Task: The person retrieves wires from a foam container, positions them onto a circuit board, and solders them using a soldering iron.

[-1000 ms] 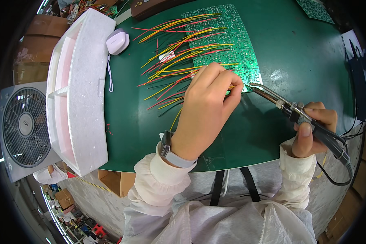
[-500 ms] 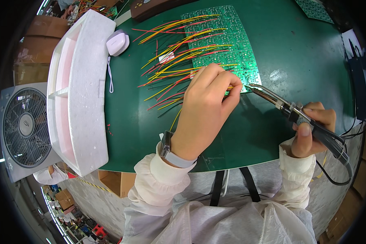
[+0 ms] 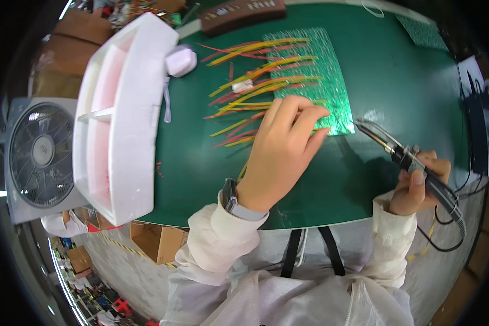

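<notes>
A green circuit board panel (image 3: 331,81) lies on the green table, with rows of red and yellow wires (image 3: 255,81) running leftward from it. My left hand (image 3: 282,146) is over the board's lower edge, thumb and index fingertips apart. A yellow wire end shows by the thumb, and another yellow length emerges below the hand near the wrist; the other fingers are partly hidden. My right hand (image 3: 418,185) grips a soldering iron (image 3: 402,157) with a thin metal guide along its tip. The tip points left, just off the board's lower right corner.
A white foam tray (image 3: 130,136) with compartments stands at the left, beside a lilac case (image 3: 181,61) with a strap. A fan (image 3: 42,151) is beyond it. Another board (image 3: 422,32) lies at the far right, and a brown box (image 3: 242,15) at the back.
The soldering iron tip has drawn back from the board to the right. My left thumb and index finger have parted. The view has shifted, and the board and wires look blurred.
</notes>
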`<control>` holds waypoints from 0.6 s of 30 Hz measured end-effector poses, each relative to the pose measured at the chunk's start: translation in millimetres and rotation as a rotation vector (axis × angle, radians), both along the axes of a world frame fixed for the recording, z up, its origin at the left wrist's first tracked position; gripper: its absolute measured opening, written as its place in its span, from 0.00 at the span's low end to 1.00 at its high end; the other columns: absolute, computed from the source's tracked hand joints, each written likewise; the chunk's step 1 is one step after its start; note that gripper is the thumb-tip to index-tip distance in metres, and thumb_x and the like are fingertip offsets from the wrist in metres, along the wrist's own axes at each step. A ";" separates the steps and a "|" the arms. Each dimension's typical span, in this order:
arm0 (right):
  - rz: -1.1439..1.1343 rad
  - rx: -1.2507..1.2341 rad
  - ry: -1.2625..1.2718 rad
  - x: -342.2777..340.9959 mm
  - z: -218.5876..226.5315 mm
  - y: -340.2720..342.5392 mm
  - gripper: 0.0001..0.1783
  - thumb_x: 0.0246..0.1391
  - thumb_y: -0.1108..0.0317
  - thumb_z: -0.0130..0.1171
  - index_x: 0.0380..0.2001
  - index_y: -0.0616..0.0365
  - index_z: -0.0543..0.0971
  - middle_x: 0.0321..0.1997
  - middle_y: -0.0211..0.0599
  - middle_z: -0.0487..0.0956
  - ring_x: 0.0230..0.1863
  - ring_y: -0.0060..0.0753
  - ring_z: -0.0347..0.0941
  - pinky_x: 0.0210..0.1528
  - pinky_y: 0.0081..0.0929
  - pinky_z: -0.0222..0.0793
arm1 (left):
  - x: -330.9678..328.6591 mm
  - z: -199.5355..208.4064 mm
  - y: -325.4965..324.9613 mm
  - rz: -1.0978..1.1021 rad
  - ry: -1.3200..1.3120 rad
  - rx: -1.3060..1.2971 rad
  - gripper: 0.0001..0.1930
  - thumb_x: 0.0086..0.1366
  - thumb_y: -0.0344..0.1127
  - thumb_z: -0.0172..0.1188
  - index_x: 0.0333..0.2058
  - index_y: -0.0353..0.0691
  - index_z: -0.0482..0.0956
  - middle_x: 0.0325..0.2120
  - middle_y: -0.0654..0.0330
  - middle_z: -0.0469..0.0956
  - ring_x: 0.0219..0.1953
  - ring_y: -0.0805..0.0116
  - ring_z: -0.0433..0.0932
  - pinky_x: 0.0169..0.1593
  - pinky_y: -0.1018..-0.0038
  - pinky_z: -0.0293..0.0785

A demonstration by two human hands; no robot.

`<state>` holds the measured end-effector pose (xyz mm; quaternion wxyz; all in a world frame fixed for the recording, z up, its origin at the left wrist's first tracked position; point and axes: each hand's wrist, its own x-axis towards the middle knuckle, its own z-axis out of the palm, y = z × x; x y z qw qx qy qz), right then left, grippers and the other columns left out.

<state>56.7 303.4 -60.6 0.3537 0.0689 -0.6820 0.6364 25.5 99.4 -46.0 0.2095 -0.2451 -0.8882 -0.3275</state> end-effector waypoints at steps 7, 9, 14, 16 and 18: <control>-0.049 -0.079 -0.046 5.2 -5.8 8.6 0.20 0.42 0.55 0.59 0.24 0.60 0.65 0.16 0.33 0.64 0.13 0.17 0.57 0.17 0.13 0.54 | -15.8 107.8 -94.8 0.523 0.155 0.014 0.07 0.55 0.28 0.52 0.33 0.36 0.73 0.26 0.59 0.73 0.27 0.70 0.69 0.33 0.76 0.66; -0.022 -0.079 -0.057 7.6 -2.8 5.0 0.20 0.42 0.55 0.59 0.24 0.60 0.65 0.16 0.33 0.64 0.14 0.18 0.58 0.17 0.14 0.54 | -43.2 122.1 -163.9 0.652 0.136 -0.077 0.08 0.55 0.30 0.52 0.35 0.34 0.72 0.25 0.57 0.73 0.25 0.69 0.70 0.30 0.76 0.66; 0.017 -0.094 -0.095 8.1 -2.3 -2.5 0.19 0.42 0.57 0.59 0.25 0.60 0.65 0.18 0.32 0.64 0.14 0.18 0.58 0.17 0.14 0.54 | -97.0 45.4 -313.1 0.666 -0.196 -0.226 0.12 0.53 0.33 0.53 0.35 0.34 0.72 0.29 0.49 0.75 0.32 0.58 0.75 0.35 0.71 0.69; -0.024 -0.139 -0.075 -0.8 -4.2 -4.3 0.19 0.42 0.57 0.59 0.26 0.60 0.65 0.18 0.32 0.64 0.15 0.18 0.59 0.17 0.14 0.54 | -115.6 31.1 -325.6 0.592 -0.343 -0.200 0.12 0.52 0.33 0.53 0.35 0.34 0.73 0.30 0.49 0.76 0.32 0.56 0.75 0.37 0.70 0.69; -0.062 -0.219 -0.046 -7.1 -0.9 8.2 0.16 0.45 0.59 0.56 0.28 0.59 0.65 0.19 0.31 0.64 0.16 0.18 0.60 0.18 0.16 0.54 | -119.3 33.8 -287.3 0.524 -0.540 -0.223 0.12 0.53 0.31 0.51 0.36 0.34 0.72 0.33 0.51 0.75 0.35 0.67 0.73 0.39 0.74 0.68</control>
